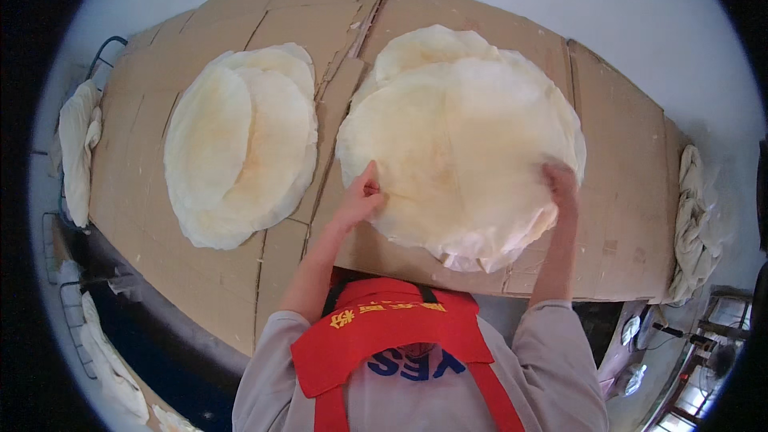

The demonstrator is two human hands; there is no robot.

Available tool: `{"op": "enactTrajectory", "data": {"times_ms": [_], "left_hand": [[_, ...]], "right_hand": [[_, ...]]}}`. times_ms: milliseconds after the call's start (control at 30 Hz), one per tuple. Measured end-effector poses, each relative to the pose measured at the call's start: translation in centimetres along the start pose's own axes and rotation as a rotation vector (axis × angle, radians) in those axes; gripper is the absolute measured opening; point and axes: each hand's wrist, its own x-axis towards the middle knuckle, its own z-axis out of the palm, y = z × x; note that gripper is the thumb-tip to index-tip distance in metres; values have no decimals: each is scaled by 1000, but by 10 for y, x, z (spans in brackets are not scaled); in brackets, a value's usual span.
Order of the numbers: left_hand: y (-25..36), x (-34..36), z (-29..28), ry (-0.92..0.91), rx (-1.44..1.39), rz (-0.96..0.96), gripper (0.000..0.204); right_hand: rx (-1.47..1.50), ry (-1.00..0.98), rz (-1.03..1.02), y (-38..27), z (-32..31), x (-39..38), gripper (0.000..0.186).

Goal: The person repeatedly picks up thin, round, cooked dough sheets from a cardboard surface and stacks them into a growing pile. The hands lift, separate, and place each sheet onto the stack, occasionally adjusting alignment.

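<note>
A broad, round pile of thin, pale-cream sheets [456, 144] lies right of the middle of the table covered in flat brown cardboard [628, 184], its front rim close to the table's near edge. The likeliest trouble is a tear in the top sheet, should the two hands pull unevenly on something that looks so thin; the ruffled front rim could also crease further if dragged, or slip over the near edge. The left hand [362, 202] is narrow, thumb and fingers drawn together at the pile's left rim, though whether they pinch a layer I cannot tell. The right hand [562, 180] is at the right rim, too blurred to show its grip. The pile looks soft and floppy, faintly tan in patches toward its middle, with a wavy outline and a lobe of sheet jutting out toward the table's far edge. Nearer the table's left edge, apart from it, lies a smaller, oval pile of similar cream sheets [210, 144], layers overlapping.
</note>
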Motion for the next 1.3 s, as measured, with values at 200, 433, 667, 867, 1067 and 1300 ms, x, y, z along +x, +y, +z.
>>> {"op": "enactTrajectory", "data": {"times_ms": [200, 433, 667, 867, 1067, 1300], "left_hand": [[-5, 1, -3, 10, 18, 10, 71], [2, -3, -34, 427, -226, 5, 38], [-5, -1, -66, 105, -386, -180, 32], [35, -18, -39, 76, -920, -135, 26], [39, 18, -33, 353, -492, 1, 30], [267, -8, -199, 653, 193, 483, 26]], "right_hand": [[-110, 419, -136, -33, -183, 34, 30], [-663, 528, -515, -247, -33, -63, 32], [-1406, 290, -919, -149, 207, -59, 41], [-1535, -335, -787, 7, 296, -121, 60], [-1043, -588, -587, -18, 252, -113, 60], [-850, -306, -376, -52, 164, -87, 40]]}}
